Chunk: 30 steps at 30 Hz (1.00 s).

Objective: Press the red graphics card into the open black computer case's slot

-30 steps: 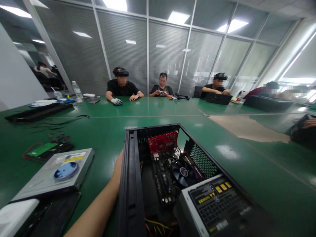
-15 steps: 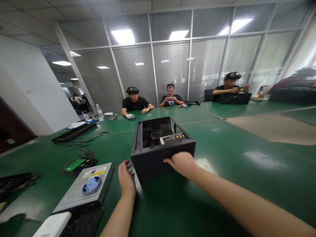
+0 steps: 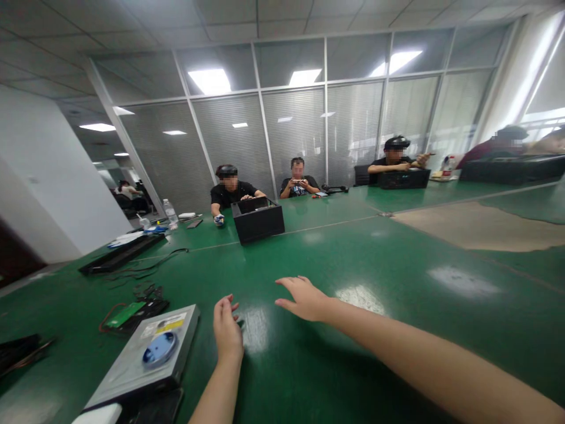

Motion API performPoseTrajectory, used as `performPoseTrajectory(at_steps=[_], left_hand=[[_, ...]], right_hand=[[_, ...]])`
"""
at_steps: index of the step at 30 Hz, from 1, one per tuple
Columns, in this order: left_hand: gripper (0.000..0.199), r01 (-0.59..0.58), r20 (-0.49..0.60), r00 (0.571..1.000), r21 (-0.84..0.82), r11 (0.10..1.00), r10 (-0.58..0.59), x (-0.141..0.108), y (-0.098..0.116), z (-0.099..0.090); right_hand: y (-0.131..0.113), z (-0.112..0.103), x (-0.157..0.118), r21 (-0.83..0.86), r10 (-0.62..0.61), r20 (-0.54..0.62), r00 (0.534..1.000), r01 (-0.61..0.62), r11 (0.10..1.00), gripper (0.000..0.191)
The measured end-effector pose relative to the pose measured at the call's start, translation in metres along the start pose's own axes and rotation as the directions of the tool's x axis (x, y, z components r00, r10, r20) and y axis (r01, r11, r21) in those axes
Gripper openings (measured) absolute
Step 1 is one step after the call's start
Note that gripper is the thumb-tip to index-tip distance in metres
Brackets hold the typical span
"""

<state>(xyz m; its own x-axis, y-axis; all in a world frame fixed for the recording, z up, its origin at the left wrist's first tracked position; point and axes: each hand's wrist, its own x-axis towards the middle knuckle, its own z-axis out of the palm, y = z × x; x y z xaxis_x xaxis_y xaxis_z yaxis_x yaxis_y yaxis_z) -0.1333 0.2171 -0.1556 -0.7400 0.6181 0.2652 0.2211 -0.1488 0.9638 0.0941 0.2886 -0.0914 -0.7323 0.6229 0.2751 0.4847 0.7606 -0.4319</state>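
My right hand (image 3: 302,297) hovers over the green table with its fingers stretched out, holding nothing. Beside it on the left, my left hand (image 3: 227,330) is also free, its fingers loosely bent and apart. Beyond both hands, a black computer case (image 3: 260,225) sits across the table in front of a co-worker in a black shirt, touching neither of my hands. To the left of my left hand lies a silver optical drive (image 3: 128,356) with a blue round dish (image 3: 159,350) on top.
A green circuit board (image 3: 126,315) and a long black panel (image 3: 123,253) lie on the left of the green table (image 3: 397,353). A water bottle (image 3: 170,213) stands farther back. Several people sit opposite, and one has another black case (image 3: 404,178). Brown sheet (image 3: 477,227) covers the right.
The computer case has moved away from me across the table to the co-worker opposite. My right hand has let go of it and its fingers have opened.
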Motion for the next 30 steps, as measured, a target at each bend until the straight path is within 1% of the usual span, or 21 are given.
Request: performPoseTrajectory(at_steps=[2, 5, 7, 9, 12, 14, 17, 19, 22, 24, 26, 30], left_hand=[[0.040, -0.001, 0.024, 1.000, 0.016, 1.000, 0.001, -0.004, 0.005, -0.001], [0.037, -0.031, 0.081, 0.996, 0.045, 0.999, 0.027, -0.011, 0.010, -0.001], [0.036, -0.066, 0.125, 0.991, 0.075, 0.995, 0.056, -0.016, 0.014, 0.000], [0.036, -0.103, 0.171, 0.982, 0.108, 0.989, 0.084, -0.022, 0.017, 0.003], [0.036, -0.172, 0.250, 0.959, 0.158, 0.972, 0.129, -0.033, 0.026, 0.007], [0.034, -0.235, 0.312, 0.935, 0.187, 0.954, 0.170, -0.043, 0.035, 0.008], [0.029, -0.359, 0.438, 0.866, 0.206, 0.911, 0.242, -0.057, 0.049, 0.008], [0.028, -0.415, 0.522, 0.813, 0.210, 0.885, 0.257, -0.064, 0.055, 0.008], [0.028, -0.459, 0.611, 0.752, 0.216, 0.862, 0.248, -0.070, 0.057, 0.011], [0.028, -0.491, 0.645, 0.720, 0.215, 0.844, 0.255, -0.071, 0.053, 0.013], [0.028, -0.515, 0.645, 0.714, 0.221, 0.828, 0.272, -0.070, 0.049, 0.013], [0.028, -0.505, 0.587, 0.759, 0.256, 0.825, 0.283, -0.062, 0.041, 0.011]], right_hand=[[0.013, -0.012, -0.042, 0.060, -0.001, -0.048, 0.999, 0.004, 0.998, 0.052], [0.036, -0.023, -0.103, 0.116, 0.112, -0.163, 0.980, -0.093, 0.989, 0.040], [0.052, -0.026, -0.132, 0.134, 0.181, -0.242, 0.953, -0.152, 0.979, 0.033], [0.064, -0.028, -0.148, 0.145, 0.209, -0.297, 0.932, -0.173, 0.974, 0.030], [0.074, -0.030, -0.152, 0.175, 0.231, -0.343, 0.911, -0.180, 0.968, 0.028], [0.075, -0.032, -0.148, 0.203, 0.235, -0.345, 0.909, -0.172, 0.964, 0.027], [0.074, -0.033, -0.145, 0.244, 0.220, -0.330, 0.918, -0.142, 0.959, 0.028], [0.074, -0.033, -0.145, 0.263, 0.217, -0.327, 0.920, -0.132, 0.956, 0.028], [0.079, -0.032, -0.146, 0.275, 0.217, -0.332, 0.918, -0.126, 0.953, 0.028], [0.084, -0.032, -0.147, 0.276, 0.209, -0.340, 0.917, -0.115, 0.954, 0.028], [0.089, -0.034, -0.146, 0.276, 0.201, -0.350, 0.915, -0.104, 0.955, 0.028], [0.093, -0.036, -0.146, 0.294, 0.224, -0.347, 0.911, -0.121, 0.948, 0.028]])
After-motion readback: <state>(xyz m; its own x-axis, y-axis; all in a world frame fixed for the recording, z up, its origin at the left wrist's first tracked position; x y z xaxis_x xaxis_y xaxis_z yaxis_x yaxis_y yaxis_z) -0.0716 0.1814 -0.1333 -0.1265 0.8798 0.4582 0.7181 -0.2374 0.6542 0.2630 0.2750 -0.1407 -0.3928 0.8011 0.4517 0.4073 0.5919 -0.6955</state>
